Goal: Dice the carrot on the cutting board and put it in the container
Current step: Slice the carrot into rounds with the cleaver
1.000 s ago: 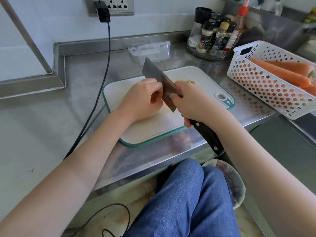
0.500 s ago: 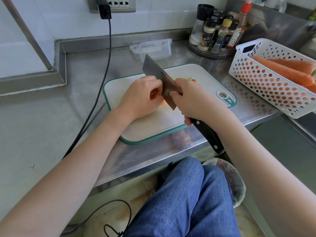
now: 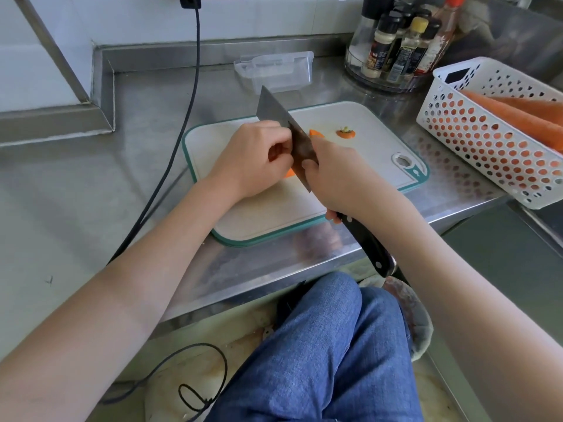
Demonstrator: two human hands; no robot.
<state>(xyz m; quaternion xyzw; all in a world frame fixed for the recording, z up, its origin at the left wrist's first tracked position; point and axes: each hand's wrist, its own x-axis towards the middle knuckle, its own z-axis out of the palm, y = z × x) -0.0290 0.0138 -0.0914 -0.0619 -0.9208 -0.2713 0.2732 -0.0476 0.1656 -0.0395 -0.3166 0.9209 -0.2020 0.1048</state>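
A white cutting board [image 3: 265, 211] with a teal rim lies on the steel counter. My left hand [image 3: 253, 161] is curled over a carrot [image 3: 290, 173], of which only a small orange bit shows below the fingers. My right hand [image 3: 335, 175] grips a cleaver [image 3: 275, 117] by its black handle, the blade standing against my left knuckles. A cut carrot slice [image 3: 316, 134] lies just right of the blade, and the carrot's stem end [image 3: 345, 133] rests farther right on the board. A clear plastic container [image 3: 275, 70] sits behind the board.
A white perforated basket [image 3: 487, 141] with whole carrots stands at the right. A round rack of spice bottles [image 3: 393, 53] is at the back right. A black cable [image 3: 179, 138] runs down the counter left of the board. My jeans-clad leg is below the counter edge.
My head has leaned in, so the board looks closer. The cut slice and the stem end now show to the right of the blade; both hands keep their grip.
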